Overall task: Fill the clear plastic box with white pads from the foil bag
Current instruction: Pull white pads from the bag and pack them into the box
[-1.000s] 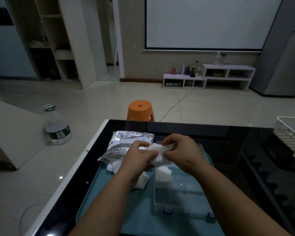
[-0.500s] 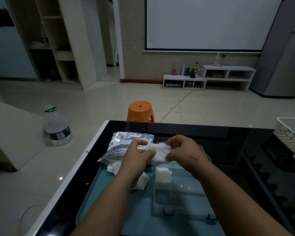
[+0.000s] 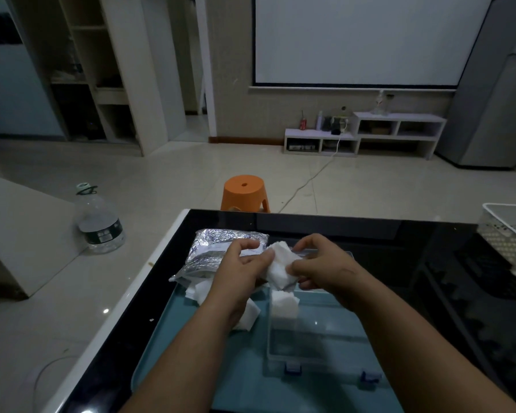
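A clear plastic box (image 3: 316,338) with blue latches lies open on a teal tray (image 3: 173,347). One stack of white pads (image 3: 284,304) stands in its far left corner. Above that corner, my left hand (image 3: 242,272) and my right hand (image 3: 322,269) both pinch a bunch of white pads (image 3: 279,265) between them. The crinkled foil bag (image 3: 215,248) lies at the tray's far left, partly behind my left hand. More loose white pads (image 3: 200,289) spill from the bag's mouth, and some lie under my left wrist.
The tray sits on a black glossy table (image 3: 399,242) with a white left edge. A white perforated basket (image 3: 510,234) stands at the table's right. On the floor beyond are an orange stool (image 3: 245,193) and a large water bottle (image 3: 97,225).
Both hands have shifted the bunch of pads slightly while holding it above the box's far left corner. The stack in the box and the bag have stayed put.
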Motion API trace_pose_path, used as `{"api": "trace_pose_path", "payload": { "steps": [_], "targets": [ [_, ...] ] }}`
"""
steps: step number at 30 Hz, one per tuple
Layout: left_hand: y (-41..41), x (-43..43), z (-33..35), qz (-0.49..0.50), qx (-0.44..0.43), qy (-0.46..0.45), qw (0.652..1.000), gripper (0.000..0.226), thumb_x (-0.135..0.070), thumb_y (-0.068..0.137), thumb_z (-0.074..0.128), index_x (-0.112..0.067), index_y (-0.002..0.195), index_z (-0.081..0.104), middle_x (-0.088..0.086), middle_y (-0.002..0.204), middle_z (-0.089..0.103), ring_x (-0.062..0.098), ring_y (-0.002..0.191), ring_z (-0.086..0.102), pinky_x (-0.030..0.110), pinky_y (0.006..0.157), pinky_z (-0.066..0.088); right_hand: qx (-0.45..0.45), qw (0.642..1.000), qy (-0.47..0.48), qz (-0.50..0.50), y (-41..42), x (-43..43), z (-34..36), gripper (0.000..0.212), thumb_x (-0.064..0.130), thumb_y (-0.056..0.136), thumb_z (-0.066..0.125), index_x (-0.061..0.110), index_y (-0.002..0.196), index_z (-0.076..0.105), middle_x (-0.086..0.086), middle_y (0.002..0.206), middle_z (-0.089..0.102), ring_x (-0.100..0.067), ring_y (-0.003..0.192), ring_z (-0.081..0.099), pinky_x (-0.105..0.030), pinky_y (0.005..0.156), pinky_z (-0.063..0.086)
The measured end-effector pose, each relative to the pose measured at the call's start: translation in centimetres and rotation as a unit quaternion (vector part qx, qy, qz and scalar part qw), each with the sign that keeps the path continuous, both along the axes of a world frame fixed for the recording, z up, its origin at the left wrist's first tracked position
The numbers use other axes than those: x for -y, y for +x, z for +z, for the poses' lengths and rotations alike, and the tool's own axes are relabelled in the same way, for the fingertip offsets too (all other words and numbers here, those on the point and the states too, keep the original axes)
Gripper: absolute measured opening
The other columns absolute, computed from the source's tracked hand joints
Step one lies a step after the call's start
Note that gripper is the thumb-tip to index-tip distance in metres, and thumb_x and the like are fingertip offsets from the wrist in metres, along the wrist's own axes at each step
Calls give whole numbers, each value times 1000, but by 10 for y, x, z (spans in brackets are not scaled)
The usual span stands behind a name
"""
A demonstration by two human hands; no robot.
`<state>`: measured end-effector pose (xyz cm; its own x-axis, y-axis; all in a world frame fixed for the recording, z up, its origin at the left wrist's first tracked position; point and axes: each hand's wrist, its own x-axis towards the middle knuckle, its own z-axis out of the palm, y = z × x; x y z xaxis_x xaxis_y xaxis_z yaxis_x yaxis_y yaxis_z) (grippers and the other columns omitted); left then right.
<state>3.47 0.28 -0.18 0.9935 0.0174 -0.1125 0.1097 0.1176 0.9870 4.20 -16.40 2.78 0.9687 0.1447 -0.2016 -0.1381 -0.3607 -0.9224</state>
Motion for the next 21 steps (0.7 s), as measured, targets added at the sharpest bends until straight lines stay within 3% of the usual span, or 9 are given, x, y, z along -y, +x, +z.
{"api": "trace_pose_path", "payload": {
  "steps": [3,6,8,12,16,19,21],
  "targets": [
    [1,2,0,-6,-13,-28,1000,36,-5,86,66,-20,114,50,15,102,71,34,93,70,47,86,57,3,999,30,-20,-1,2,0,34,6,81,69,20,104,48,-15,107,59,-24,79,64,-28,66,56],
    [2,7,-1,2,-11,-7,1000,40,4,83,63,-18,112,47,17,100,69,34,92,69,45,84,58,18,999,-29,-13,-1,5,-5,29,11,83,68,20,102,48,-12,106,59,-24,85,63,-31,72,57],
    [3,13,-1,2,-4,28,1000,36,4,83,61,-18,108,47,16,96,68,29,85,69,42,76,59,36,997,-71,-17,0,9,-9,22,21,86,66,22,100,50,-8,106,60,-24,93,62,-36,80,57],
    [4,22,-5,-5,7,67,998,28,-6,85,67,-16,104,49,15,88,69,14,61,66,23,51,51,25,999,-44,-14,-1,19,-16,22,18,90,64,20,101,46,-11,102,67,-25,86,69,-33,72,61],
    [7,35,-19,13,39,210,977,25,-32,79,76,-21,83,54,11,84,67,26,77,67,44,67,59,25,997,-68,-4,-5,32,-25,11,15,93,59,20,98,50,-8,99,67,-22,84,69,-26,67,59],
    [8,46,-25,-7,37,251,967,19,-30,78,75,-20,72,59,2,73,67,24,74,67,49,72,58,31,992,-121,2,-6,40,-34,4,16,94,56,20,95,56,-4,100,65,-17,83,66,-24,67,57],
    [10,52,-27,-19,26,248,968,14,-29,73,74,-23,72,62,3,76,68,25,75,68,49,74,59,31,989,-142,-16,-6,47,-40,5,16,94,57,21,93,57,-4,99,66,-20,84,68,-32,73,61]
  ]
}}
